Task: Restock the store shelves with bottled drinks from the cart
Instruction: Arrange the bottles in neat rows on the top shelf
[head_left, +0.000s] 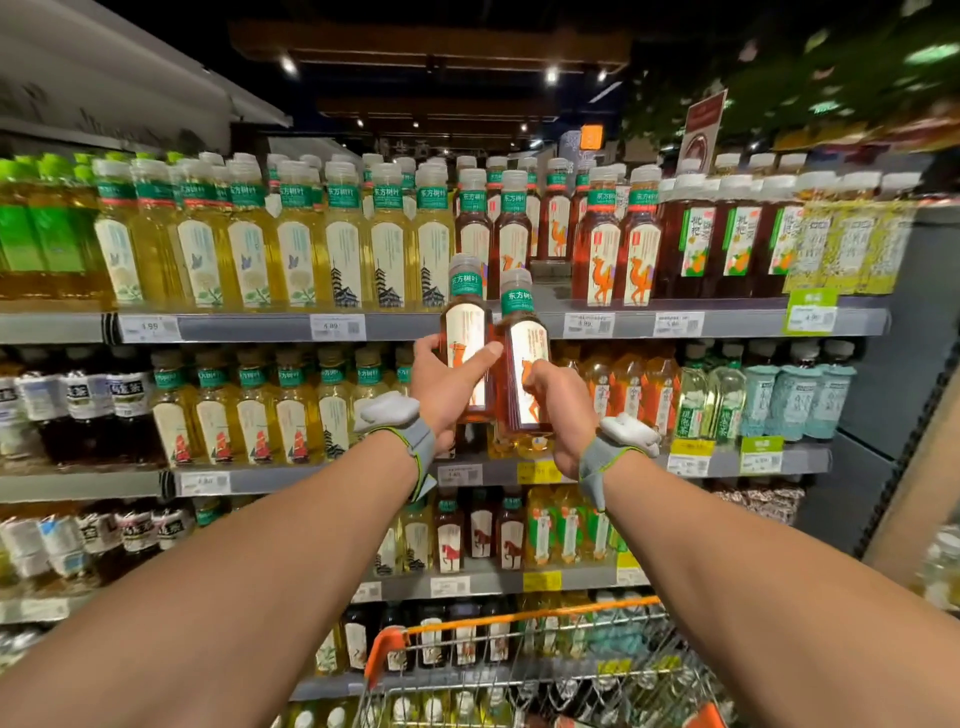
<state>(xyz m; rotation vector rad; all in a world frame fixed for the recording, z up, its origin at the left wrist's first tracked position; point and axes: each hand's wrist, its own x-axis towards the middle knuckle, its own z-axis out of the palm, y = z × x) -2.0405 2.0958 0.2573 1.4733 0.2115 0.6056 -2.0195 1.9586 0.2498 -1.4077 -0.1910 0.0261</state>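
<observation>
My left hand (448, 387) grips a brown tea bottle (464, 332) with a green neck band and an orange camel label. My right hand (563, 402) grips a second bottle of the same tea (525, 358), tilted slightly right. Both bottles are raised side by side, touching, in front of the top shelf's edge (519, 325). Just behind them the top shelf has a gap (550, 280) among the matching camel-label bottles (618, 244). The wire cart (524, 670) with an orange handle stands below, with more bottles inside.
Yellow tea bottles (343, 244) fill the top shelf to the left, and dark loquat drink bottles (727, 239) stand to the right. Lower shelves hold several rows of drinks. A grey upright panel (883, 364) ends the shelving on the right.
</observation>
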